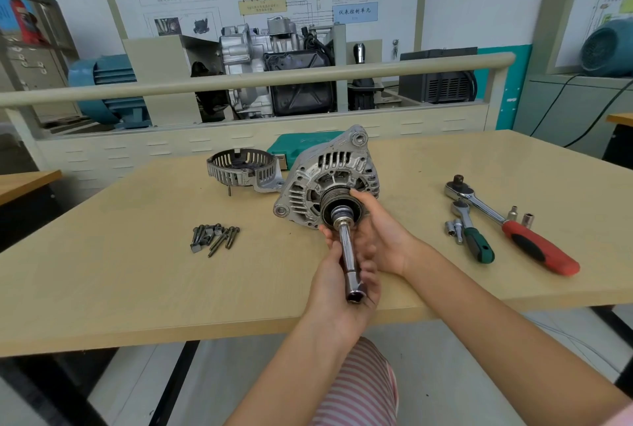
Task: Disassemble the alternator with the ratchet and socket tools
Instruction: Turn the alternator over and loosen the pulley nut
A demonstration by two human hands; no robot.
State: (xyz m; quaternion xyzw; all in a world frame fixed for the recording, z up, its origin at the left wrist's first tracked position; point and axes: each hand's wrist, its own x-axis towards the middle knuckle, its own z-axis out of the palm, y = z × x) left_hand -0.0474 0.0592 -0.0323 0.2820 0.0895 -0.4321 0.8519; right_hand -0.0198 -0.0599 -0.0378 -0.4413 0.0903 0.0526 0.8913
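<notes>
Alternator point(329, 175) on tan workshop table point(102, 271); left hand point(339, 285) grips extension bar point(347, 254), right hand point(380, 237) clasps pulley point(337, 198).

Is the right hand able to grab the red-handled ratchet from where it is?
Probably yes. The red-handled ratchet lies in the open on the table, nothing between it and the right hand. That hand would first have to let go of the alternator.
</notes>
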